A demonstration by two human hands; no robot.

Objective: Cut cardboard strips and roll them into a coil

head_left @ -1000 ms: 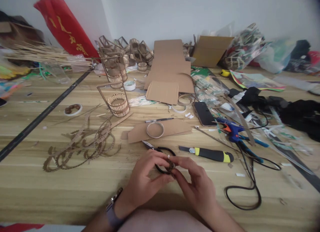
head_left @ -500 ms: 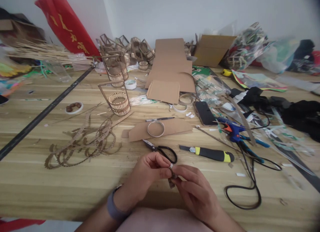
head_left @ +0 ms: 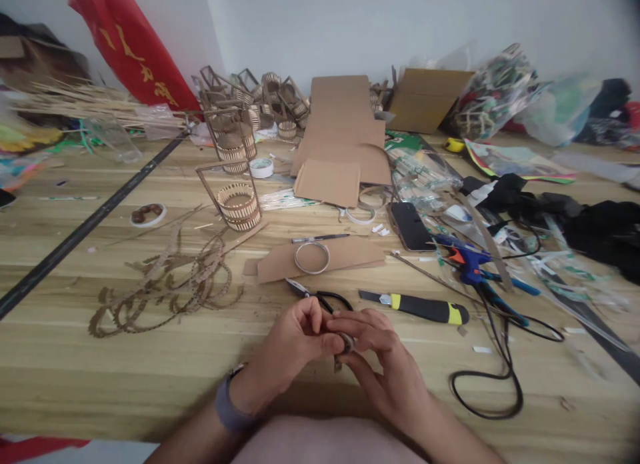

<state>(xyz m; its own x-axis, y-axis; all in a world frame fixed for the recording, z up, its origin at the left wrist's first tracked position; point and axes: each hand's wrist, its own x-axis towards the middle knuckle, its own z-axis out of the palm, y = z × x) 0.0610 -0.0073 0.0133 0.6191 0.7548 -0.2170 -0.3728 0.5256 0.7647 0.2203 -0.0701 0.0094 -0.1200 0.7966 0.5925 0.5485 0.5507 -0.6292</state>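
Note:
Low in the middle of the view, my left hand (head_left: 295, 347) and my right hand (head_left: 383, 367) meet with their fingers pinched together on a small brown cardboard piece (head_left: 343, 349). Most of that piece is hidden by the fingers. A watch band sits on my left wrist. Black-handled scissors (head_left: 320, 297) lie on the wooden floor (head_left: 100, 377) just beyond my fingertips. A yellow and black utility knife (head_left: 417, 307) lies to the right of the scissors.
Cut cardboard scraps (head_left: 165, 291) lie to the left, a cardboard strip with a ring (head_left: 313, 257) ahead. Small slatted basket models (head_left: 235, 204), flat cardboard sheets (head_left: 340, 141), a phone (head_left: 410, 225), a blue glue gun (head_left: 467, 261) with a black cable (head_left: 493, 374) and dark clothing (head_left: 595, 231) crowd the floor.
My two hands have drawn closer together around the small piece, and the right fingers now fold over it. The view has barely shifted.

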